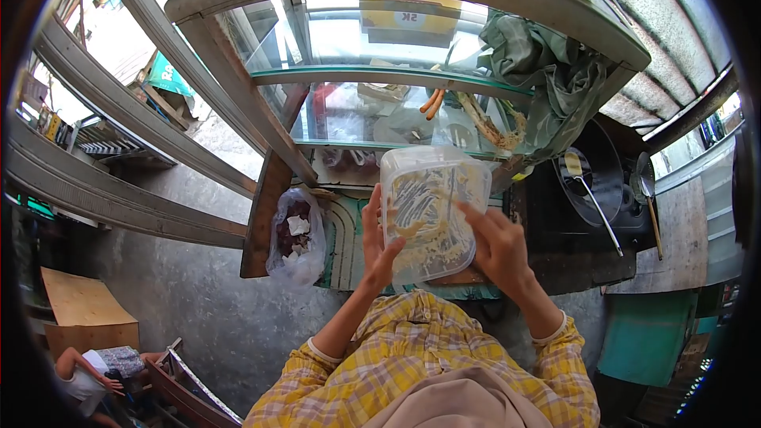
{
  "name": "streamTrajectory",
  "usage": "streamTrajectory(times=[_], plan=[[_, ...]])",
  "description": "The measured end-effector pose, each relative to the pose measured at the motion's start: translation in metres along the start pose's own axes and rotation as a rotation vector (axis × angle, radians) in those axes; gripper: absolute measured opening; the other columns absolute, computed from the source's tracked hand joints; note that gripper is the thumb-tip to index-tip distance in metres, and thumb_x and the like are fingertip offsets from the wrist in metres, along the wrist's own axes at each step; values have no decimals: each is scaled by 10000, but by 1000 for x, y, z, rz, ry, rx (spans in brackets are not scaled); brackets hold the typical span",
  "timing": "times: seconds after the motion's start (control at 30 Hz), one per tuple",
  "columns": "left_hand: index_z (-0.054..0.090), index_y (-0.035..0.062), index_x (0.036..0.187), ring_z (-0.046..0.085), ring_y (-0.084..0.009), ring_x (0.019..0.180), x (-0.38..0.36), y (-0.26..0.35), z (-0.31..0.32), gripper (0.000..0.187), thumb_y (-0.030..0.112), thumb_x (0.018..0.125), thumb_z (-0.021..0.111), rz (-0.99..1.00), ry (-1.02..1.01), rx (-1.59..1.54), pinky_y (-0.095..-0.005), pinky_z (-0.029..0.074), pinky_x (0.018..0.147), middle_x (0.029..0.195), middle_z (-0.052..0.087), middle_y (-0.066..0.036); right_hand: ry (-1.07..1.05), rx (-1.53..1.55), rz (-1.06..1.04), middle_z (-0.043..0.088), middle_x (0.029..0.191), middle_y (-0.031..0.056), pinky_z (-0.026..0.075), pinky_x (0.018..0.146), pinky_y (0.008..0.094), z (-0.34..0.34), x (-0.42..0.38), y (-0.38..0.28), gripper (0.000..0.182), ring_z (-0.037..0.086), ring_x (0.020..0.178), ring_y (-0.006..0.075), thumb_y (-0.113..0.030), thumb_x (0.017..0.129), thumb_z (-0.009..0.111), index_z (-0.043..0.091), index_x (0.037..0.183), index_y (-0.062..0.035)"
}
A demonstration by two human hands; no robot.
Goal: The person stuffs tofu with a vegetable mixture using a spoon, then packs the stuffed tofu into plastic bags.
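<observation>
A clear plastic container (434,210), smeared inside with a pale yellowish paste, is tilted toward me above the counter's front edge. My left hand (376,242) grips its left side, thumb near the lower left corner. My right hand (499,246) is at the container's right side, with its fingers bent and the index finger reaching over the inside. Whether those fingers hold anything small I cannot make out. To the left, a plastic bag (297,234) with dark red and white contents sits on the counter (343,242).
A glass display case (388,75) stands ahead, with carrots (433,103) and a green cloth (539,71). On the right, a wok (590,178) with a ladle sits on a stove beside a strainer (644,182). Another person (83,380) is at the lower left.
</observation>
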State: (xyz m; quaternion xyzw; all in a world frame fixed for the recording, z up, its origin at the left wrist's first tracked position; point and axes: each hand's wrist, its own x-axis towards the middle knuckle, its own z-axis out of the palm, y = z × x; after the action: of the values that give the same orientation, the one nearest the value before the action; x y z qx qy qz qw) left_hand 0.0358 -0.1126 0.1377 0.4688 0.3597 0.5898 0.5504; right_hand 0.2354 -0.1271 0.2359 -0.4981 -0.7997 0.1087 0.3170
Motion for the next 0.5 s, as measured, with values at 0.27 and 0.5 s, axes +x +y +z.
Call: streamTrajectory(times=[0.27, 0.5], plan=[[196, 92, 1479, 325, -236, 1239, 4, 3, -3, 933, 399, 735, 669, 39, -23, 33, -416, 342, 1032, 1322, 296, -90, -17, 31, 31, 491, 685, 92, 443, 487, 370, -6, -2, -5, 471, 533, 530, 269, 29, 752, 608, 585, 1211, -76], [197, 112, 1482, 312, -234, 1250, 6, 5, -9, 942, 452, 738, 665, 20, -1, 26, -414, 333, 1040, 1334, 288, -87, -88, 84, 1, 474, 668, 92, 429, 488, 369, 10, -19, 1, 458, 520, 530, 277, 57, 753, 593, 596, 1191, -73]])
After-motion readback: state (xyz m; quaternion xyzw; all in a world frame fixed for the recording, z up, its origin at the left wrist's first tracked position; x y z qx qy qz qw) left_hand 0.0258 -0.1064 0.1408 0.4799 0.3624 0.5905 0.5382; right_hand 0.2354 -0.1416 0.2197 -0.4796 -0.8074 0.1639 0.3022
